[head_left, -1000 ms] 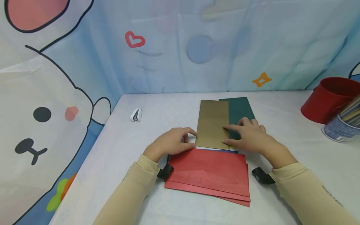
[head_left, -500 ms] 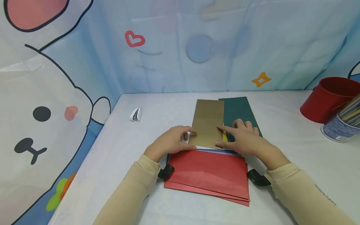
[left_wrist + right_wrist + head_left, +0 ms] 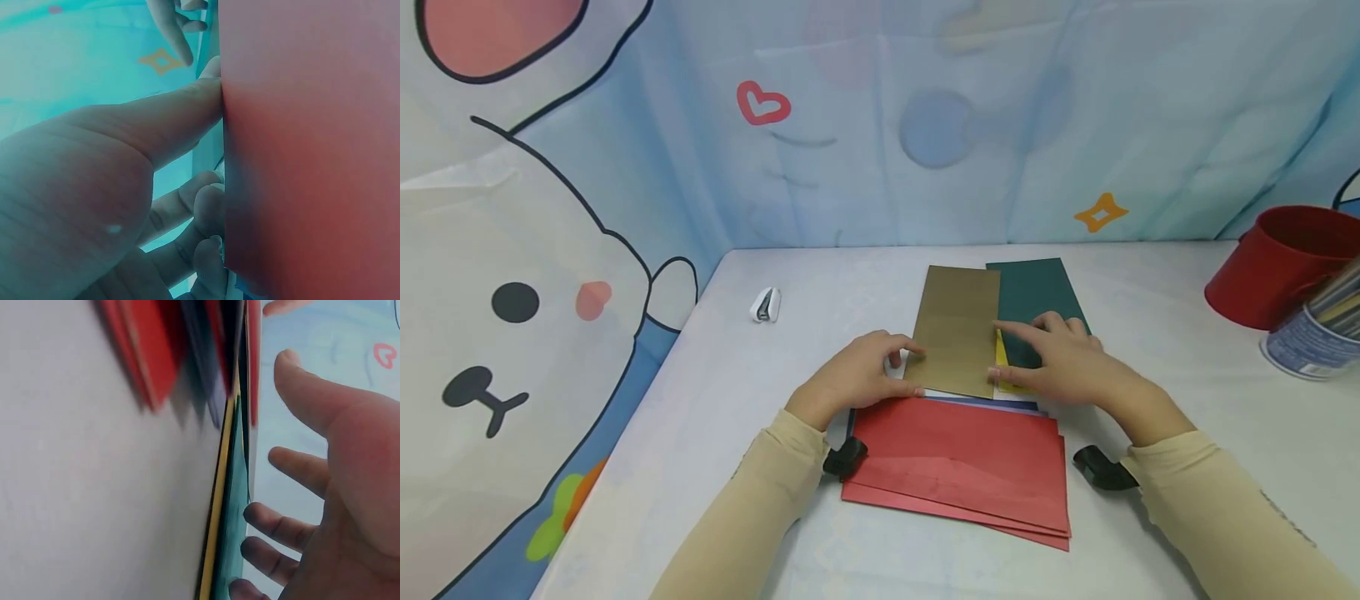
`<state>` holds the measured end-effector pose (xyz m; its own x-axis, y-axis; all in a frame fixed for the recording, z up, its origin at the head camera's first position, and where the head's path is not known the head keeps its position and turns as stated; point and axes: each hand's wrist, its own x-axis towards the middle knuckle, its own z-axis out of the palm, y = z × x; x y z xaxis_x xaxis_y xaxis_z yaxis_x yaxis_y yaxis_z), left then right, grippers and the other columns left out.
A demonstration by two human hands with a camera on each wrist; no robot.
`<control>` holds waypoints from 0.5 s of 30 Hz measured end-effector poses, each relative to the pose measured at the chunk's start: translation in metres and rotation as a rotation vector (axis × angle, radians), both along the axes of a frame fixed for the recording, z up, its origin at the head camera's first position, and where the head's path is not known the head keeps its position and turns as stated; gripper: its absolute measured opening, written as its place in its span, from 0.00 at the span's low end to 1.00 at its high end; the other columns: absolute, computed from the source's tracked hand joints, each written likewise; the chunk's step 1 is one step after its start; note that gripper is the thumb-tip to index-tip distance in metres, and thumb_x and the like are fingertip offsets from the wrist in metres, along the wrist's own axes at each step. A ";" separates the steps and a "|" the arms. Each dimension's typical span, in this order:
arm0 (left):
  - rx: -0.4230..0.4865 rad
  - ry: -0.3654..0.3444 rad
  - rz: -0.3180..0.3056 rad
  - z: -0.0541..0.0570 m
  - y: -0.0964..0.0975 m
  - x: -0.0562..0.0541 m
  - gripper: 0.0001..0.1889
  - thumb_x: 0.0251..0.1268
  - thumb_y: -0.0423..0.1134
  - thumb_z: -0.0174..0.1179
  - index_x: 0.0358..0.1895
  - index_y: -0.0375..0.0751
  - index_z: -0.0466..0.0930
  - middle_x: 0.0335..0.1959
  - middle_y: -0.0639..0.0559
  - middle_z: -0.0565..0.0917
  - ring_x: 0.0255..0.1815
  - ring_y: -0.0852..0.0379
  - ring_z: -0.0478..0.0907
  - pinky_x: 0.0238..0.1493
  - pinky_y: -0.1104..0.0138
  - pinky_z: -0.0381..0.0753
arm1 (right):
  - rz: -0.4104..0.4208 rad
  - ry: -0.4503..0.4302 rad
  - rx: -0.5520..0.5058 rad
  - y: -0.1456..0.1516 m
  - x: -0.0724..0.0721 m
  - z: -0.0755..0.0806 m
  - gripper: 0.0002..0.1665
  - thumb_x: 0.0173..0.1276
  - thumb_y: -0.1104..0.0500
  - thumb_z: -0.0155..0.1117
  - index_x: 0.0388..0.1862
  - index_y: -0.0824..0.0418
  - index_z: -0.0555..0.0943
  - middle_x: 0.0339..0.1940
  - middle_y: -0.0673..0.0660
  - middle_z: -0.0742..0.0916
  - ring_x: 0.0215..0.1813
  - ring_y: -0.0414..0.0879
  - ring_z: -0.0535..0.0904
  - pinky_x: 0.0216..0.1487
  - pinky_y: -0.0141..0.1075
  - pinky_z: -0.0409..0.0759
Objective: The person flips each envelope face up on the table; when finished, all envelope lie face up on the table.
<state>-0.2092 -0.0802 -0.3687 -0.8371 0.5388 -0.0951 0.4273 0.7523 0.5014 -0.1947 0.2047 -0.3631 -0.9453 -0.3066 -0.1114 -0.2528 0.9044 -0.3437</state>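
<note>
A gold paper rectangle (image 3: 958,321) lies partly over a dark green sheet (image 3: 1037,292), a sliver of a yellow sheet (image 3: 1002,375) showing at its right. Just nearer lies a stack of red sheets (image 3: 962,467), with blue edges peeking out behind. My left hand (image 3: 859,373) is at the gold rectangle's near left corner, index fingertip on the gold and thumb at the red stack's far edge. My right hand (image 3: 1067,367) is at the gold rectangle's right edge, fingers spread. In the right wrist view, the right thumb (image 3: 306,387) and fingers are apart.
A red mug (image 3: 1262,275) and a blue-and-white tin (image 3: 1311,342) of pencil-like sticks stand at the right. A small white-and-black object (image 3: 765,305) lies at the far left of the white table (image 3: 715,400). A printed curtain (image 3: 850,183) hangs behind.
The gold rectangle has slid left, pushed by the right hand, baring more of the green and yellow sheets. The right hand has since drawn back slightly to the right. The left hand barely moved.
</note>
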 end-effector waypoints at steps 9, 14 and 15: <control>0.009 0.004 -0.001 -0.001 0.000 -0.002 0.29 0.60 0.51 0.74 0.64 0.51 0.79 0.42 0.53 0.76 0.42 0.56 0.73 0.43 0.65 0.74 | 0.022 -0.016 -0.094 0.007 -0.039 0.013 0.47 0.70 0.37 0.64 0.78 0.61 0.63 0.68 0.78 0.64 0.68 0.75 0.55 0.57 0.72 0.63; 0.007 0.001 0.003 -0.002 -0.001 -0.003 0.29 0.59 0.51 0.74 0.64 0.51 0.79 0.42 0.53 0.76 0.42 0.57 0.73 0.43 0.65 0.73 | 0.046 -0.036 -0.109 0.005 -0.070 0.015 0.45 0.72 0.38 0.63 0.78 0.61 0.64 0.70 0.77 0.63 0.71 0.74 0.53 0.61 0.71 0.58; 0.009 0.001 0.002 -0.002 -0.001 -0.003 0.29 0.59 0.51 0.74 0.64 0.51 0.79 0.42 0.54 0.76 0.42 0.57 0.73 0.43 0.65 0.74 | 0.040 -0.037 -0.101 0.005 -0.075 0.015 0.46 0.72 0.37 0.62 0.78 0.61 0.64 0.71 0.77 0.63 0.70 0.75 0.53 0.61 0.72 0.57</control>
<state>-0.2124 -0.0808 -0.3708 -0.8383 0.5378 -0.0897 0.4261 0.7488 0.5078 -0.2696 0.2094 -0.3485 -0.9279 -0.3553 -0.1128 -0.2732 0.8541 -0.4426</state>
